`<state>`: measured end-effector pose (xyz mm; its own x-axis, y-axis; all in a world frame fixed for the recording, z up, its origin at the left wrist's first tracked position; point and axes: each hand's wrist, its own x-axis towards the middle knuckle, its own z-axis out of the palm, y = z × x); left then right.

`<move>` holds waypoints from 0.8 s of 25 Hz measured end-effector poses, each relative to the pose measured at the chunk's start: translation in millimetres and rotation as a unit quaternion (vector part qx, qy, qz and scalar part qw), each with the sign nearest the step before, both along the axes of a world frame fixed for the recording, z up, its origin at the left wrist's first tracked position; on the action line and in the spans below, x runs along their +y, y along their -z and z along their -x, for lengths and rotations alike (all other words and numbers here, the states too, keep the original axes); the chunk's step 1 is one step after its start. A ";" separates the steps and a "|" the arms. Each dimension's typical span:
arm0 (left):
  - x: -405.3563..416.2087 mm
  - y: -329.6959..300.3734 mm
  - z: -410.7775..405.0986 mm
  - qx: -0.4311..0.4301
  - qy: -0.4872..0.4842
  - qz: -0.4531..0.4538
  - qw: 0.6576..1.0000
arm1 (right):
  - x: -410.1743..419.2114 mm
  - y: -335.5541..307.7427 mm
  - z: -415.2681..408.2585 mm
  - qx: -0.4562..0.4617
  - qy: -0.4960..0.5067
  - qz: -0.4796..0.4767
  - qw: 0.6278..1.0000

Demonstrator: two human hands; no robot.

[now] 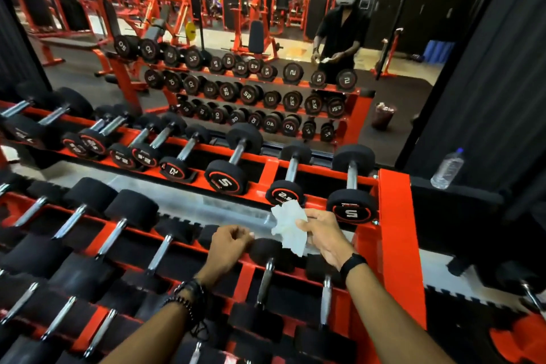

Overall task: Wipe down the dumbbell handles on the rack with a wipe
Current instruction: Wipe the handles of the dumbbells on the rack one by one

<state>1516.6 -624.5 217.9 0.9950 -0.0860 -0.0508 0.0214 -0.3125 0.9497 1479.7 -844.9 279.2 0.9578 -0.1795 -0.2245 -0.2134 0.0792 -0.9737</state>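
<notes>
A red dumbbell rack [394, 233] with tiers of black dumbbells fills the view. My right hand [323, 235] pinches a crumpled white wipe [288, 223] in the air, in front of the top tier's 2.5 dumbbell [285, 193] and left of the 5 dumbbell [351, 207]. My left hand [229, 247] hovers with curled fingers just left of the wipe and holds nothing that I can see. Below both hands lie two chrome handles of the middle tier, one handle [265, 282] under the left hand side and another handle [325, 295] under my right wrist.
A mirror behind the rack reflects the dumbbells and a person. A plastic water bottle [447, 168] stands on a black ledge at the right. More dumbbells [226, 179] line the top tier to the left. A dark cup [383, 117] shows in the mirror.
</notes>
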 end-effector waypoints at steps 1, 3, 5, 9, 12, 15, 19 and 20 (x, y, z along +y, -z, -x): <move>-0.8 -4.8 -17.3 -0.012 0.011 -0.019 1.000 | -1.4 -4.3 -14.2 -0.005 0.019 -0.002 1.000; -2.6 -18.0 -49.0 -0.048 0.026 -0.054 0.997 | -4.8 -11.6 -40.8 -0.022 0.048 0.008 0.999; -2.3 -29.3 -87.2 -0.091 0.050 -0.097 0.990 | -7.8 -20.7 -68.0 -0.051 0.081 0.048 0.994; 0.9 -42.6 -151.4 -0.190 0.067 -0.195 0.960 | -11.3 -30.7 -104.4 -0.106 0.083 0.156 0.979; 4.0 -51.7 -195.0 -0.266 0.067 -0.268 0.924 | -13.0 -29.7 -118.3 -0.104 -0.019 0.257 0.961; 2.9 -55.3 -238.0 -0.272 0.068 -0.324 0.904 | -13.2 -36.6 -131.0 -0.075 -0.058 0.288 0.953; 2.5 -58.4 -283.9 -0.161 0.115 -0.337 0.921 | -5.0 -38.9 -148.8 -0.083 0.002 0.286 0.955; 3.2 -56.5 -291.9 -0.122 0.129 -0.337 0.925 | -5.1 -33.7 -156.1 -0.078 0.045 0.285 0.954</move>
